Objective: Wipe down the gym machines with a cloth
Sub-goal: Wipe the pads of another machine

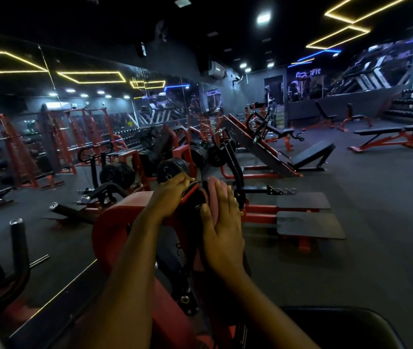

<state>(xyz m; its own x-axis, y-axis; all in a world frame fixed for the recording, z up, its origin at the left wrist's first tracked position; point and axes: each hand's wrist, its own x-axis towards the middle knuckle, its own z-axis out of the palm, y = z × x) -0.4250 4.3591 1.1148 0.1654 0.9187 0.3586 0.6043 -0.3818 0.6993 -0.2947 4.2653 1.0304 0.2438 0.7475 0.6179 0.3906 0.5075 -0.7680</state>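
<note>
A red and black gym machine (114,227) stands right in front of me, with a black roller pad (196,196) at its top. My left hand (172,191) grips the top of the machine beside that pad, fingers curled over it. A pink cloth (213,187) lies over the pad's right side. My right hand (223,222) presses the cloth against the pad with straight fingers, the thumb on the left of the cloth.
A black seat pad (338,326) is at the lower right. Black footplates (308,224) lie on the floor to the right. Black handles (20,245) rise at the left. Plate-loaded machines (258,144) and benches (389,137) fill the room beyond.
</note>
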